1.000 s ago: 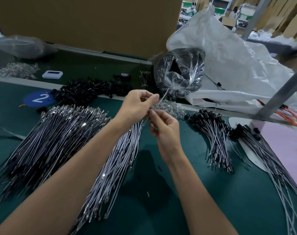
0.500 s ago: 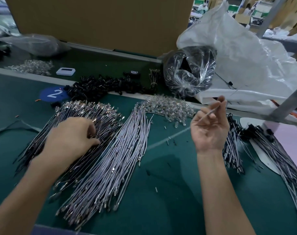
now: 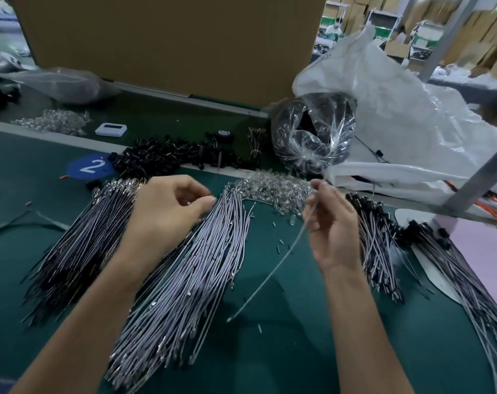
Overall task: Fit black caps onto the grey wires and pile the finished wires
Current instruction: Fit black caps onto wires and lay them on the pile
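Green matting covered the counter, and just above it the right hand pinched one grey wire near its upper end. Its fingers were curled round the wire, and the rest hung down and leftward to a tip close over the mat. The left hand hovered with curled fingers above the darker wires — whether it had anything between thumb and forefinger I could not tell. A cap seemed the next want: the wire needed gripping close to its end so it would not bow, the cap pushing on straight, then laying heads-together on the capped bundle at the right. Black caps lay heaped at the far edge, beyond the bare grey wires and near the clear pieces. Behind stood a bag of black parts, a white sack and a cardboard sheet.
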Demonstrator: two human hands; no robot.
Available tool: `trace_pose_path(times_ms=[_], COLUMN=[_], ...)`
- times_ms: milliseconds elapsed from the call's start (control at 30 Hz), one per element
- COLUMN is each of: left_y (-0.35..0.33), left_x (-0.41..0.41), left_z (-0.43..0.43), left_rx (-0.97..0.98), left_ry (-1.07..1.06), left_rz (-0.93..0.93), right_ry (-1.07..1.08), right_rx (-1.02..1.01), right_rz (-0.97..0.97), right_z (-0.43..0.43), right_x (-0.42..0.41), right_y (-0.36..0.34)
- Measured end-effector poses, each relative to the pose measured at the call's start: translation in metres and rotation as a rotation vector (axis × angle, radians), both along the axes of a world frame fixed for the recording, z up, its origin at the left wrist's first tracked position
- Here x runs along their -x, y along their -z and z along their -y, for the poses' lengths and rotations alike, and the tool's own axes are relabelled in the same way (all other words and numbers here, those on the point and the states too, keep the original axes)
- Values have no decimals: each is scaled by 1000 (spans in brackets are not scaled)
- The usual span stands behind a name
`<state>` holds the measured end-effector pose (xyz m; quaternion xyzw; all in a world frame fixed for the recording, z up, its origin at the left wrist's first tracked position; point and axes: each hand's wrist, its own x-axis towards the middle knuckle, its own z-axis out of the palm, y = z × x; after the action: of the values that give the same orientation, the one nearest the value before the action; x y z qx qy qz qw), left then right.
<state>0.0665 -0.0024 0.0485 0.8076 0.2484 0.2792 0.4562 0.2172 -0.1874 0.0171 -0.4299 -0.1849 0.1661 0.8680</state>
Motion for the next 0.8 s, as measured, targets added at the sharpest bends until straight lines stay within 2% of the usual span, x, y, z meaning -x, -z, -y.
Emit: trace_pose_path(times_ms=[67,133,200,300,500,567,800], left_y=[-3,-1,0,3,9,13,23], left_x=[-14,-27,-38,-49,-62,-65,-71], left_z=[22,42,54,58,47,48,61], left_rx=[218,373,508,614,932,966,840], left_ry=[122,190,210,186,265,278,199], left_rz=[82,122,168,240,355,369,397], right_ry=[103,190,252,300,238,220,227], right_rx=[209,310,332,305,316,328,329], right_rz=[120,221,300,333,372,390,344], right_z=[-9,-16,-17,-12,-14,-18,-21], right_x=[6,10,11,6,6,9,11], right_y=[3,7,8,6,7,7,9])
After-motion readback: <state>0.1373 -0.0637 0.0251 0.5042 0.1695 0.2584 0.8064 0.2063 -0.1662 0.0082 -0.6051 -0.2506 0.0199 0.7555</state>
